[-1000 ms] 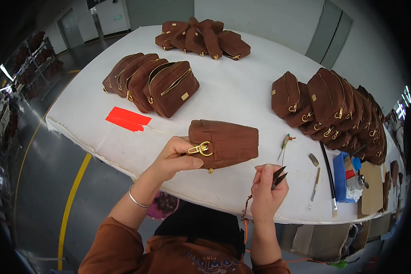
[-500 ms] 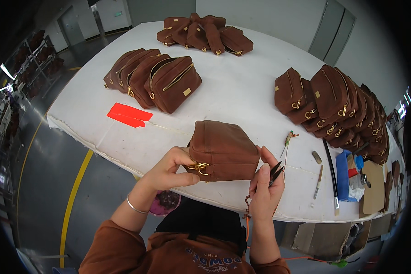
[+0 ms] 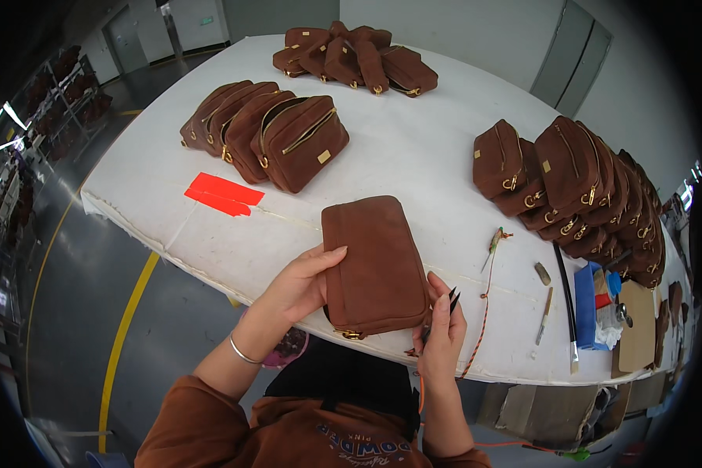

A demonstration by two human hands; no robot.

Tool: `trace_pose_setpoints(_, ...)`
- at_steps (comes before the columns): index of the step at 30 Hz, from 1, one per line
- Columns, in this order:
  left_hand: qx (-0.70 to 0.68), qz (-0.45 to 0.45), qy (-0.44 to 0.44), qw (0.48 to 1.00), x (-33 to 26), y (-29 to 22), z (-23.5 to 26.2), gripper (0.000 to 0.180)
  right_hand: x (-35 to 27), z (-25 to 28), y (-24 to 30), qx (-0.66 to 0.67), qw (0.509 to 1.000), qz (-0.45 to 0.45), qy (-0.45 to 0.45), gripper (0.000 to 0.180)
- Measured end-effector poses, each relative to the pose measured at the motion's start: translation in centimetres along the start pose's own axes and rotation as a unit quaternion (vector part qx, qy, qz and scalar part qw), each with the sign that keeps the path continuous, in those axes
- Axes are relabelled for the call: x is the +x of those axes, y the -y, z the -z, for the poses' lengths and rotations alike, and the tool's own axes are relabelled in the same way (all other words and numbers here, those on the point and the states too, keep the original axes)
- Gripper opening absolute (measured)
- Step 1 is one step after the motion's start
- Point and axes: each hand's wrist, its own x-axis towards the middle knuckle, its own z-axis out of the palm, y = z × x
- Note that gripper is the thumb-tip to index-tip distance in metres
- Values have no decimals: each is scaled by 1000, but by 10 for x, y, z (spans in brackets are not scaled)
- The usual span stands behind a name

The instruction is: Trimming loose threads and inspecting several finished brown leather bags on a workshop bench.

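Observation:
A brown leather bag (image 3: 376, 265) is held tilted over the front edge of the table, its broad plain panel facing up. My left hand (image 3: 304, 285) grips its left side, thumb on top and fingers underneath. Along the lower edge of the bag some gold zip hardware (image 3: 349, 335) shows. At the bag's lower right corner is my right hand (image 3: 442, 331), closed around small black pointed thread snips (image 3: 453, 298). Its fingers also touch the bag's side. The handle of the snips is hidden in the palm.
Similar brown bags stand in a row (image 3: 296, 144) at left, a heap (image 3: 355, 58) at the far end and a stack (image 3: 573, 175) at right. Red tape (image 3: 222, 193) marks the white table (image 3: 413, 140). Right of me lie an awl (image 3: 492, 246), a brush (image 3: 567, 312) and a blue box (image 3: 589, 312).
The bag has turned from its zipped end to its broad panel. My left hand has shifted up its side, and my right hand with the snips has moved left and down.

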Motion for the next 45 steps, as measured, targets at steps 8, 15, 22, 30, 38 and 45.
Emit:
trace_pose_setpoints(8,82,-114,64,988,1,-6,-19,44,8,2,-2,1,1000,-5,23,49)
trace_pose_setpoints(15,291,-172,115,934,11,-8,-5,33,14,5,8,48,999,-22,-4,52)
trace_pose_setpoints(22,376,-240,91,891,3,-8,-26,38,32,7,31,46,997,64,-26,47)
trace_pose_setpoints(30,245,-204,116,941,-15,-15,-58,45,30,0,44,30,993,113,7,47)
trace_pose_setpoints(38,214,-252,102,938,-8,-17,-41,36,31,2,33,44,996,70,36,52)
trace_pose_setpoints(45,-132,-292,34,947,-1,-33,-14,49,29,0,7,-43,992,39,111,71)
